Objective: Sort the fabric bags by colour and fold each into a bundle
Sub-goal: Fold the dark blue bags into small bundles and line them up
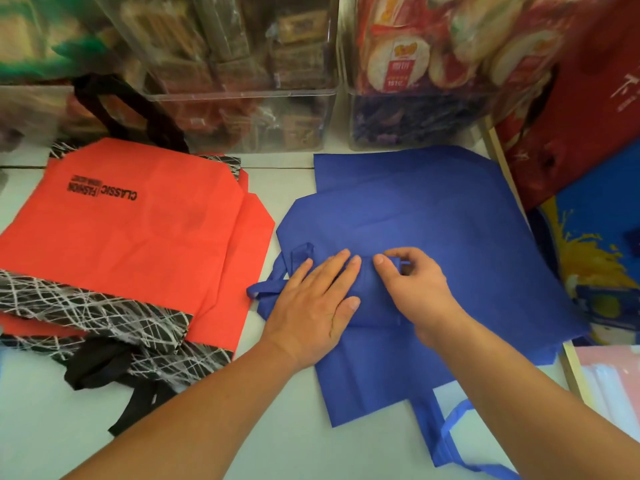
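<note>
Two bare forearms (214,403) reach in over the white table (270,445), and the left hand (311,301) lies flat with straight fingers, pressing on the top blue bag (374,306), which is partly folded on the pile of blue bags (450,209) at the table's right side. Just beside it, the right hand (414,289) has curled fingers and pinches a strap (404,263) of that bag. Apart to the left lies a flat stack of orange-red bags (138,233) with black-and-white trim and black handles (104,368), in front of clear bins (242,91) holding packets.
</note>
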The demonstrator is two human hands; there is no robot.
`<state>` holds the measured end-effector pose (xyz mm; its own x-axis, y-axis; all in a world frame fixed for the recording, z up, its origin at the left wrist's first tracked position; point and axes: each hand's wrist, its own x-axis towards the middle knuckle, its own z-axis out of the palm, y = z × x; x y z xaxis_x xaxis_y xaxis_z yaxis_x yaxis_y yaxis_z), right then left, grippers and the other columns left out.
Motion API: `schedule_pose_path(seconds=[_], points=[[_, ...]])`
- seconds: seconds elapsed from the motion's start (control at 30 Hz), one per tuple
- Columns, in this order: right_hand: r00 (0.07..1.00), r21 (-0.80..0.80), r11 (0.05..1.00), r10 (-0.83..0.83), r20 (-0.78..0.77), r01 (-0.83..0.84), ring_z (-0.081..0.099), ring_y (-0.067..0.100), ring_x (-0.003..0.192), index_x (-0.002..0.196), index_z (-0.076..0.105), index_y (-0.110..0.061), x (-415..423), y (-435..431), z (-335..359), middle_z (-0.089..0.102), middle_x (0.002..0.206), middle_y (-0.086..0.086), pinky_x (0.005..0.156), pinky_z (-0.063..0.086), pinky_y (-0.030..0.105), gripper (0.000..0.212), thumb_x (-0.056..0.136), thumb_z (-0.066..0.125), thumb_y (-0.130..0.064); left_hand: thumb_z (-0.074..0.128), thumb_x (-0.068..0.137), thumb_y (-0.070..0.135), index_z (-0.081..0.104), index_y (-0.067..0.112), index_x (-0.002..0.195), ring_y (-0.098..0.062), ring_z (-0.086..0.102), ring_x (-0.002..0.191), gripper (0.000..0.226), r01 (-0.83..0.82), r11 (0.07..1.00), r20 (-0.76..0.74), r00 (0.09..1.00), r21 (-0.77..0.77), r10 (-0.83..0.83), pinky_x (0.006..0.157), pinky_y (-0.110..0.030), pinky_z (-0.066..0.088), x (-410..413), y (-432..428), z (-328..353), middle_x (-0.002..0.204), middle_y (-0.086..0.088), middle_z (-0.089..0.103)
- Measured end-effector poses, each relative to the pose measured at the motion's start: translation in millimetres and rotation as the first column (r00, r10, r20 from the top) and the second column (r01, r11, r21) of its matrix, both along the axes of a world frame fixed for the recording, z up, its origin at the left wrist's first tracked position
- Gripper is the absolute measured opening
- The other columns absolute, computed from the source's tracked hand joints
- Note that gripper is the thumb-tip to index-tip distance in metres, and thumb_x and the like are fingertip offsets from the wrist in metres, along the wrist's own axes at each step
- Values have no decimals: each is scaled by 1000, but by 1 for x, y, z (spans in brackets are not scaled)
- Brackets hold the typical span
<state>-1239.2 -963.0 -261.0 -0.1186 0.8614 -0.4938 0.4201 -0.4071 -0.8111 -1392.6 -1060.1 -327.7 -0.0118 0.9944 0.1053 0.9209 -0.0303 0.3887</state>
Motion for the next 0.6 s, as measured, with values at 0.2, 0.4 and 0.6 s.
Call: schedule_pose_path(seconds=[0.2, 0.4, 0.6], points=[[988, 9, 995, 104, -117, -104, 70, 21, 93, 102, 69, -30, 9, -27, 23, 71, 104, 3, 78, 61, 38, 14, 91, 78, -32, 50, 94, 62, 47, 28, 148, -10, 45, 135, 65, -87, 983, 355, 925, -160, 139, 114, -38, 40, -4, -31, 54, 145, 14, 49], [857, -68, 879, 440, -267, -473, 69, 27, 91, 101, 72, -23, 3, -74, 39, 74, 102, 15, 90, 57, 45, 12, 94, 74, -13, 72, 79, 46, 61, 35, 126, 2, 64, 108, 49, -146, 884, 584, 702, -443, 408, 98, -33, 53, -19, -108, 98, 118, 17, 69], [835, -76, 840, 518, -185, -538, 59, 8, 76, 106, 67, -27, -28, -142, 21, 64, 82, -7, 67, 48, 17, 14, 95, 73, -22, 72, 87, 12, 70, 26, 109, -18, 73, 97, 26, -280, 770, 632, 447, -574, 633, 92, -49, 58, -29, -178, 81, 101, 3, 77]])
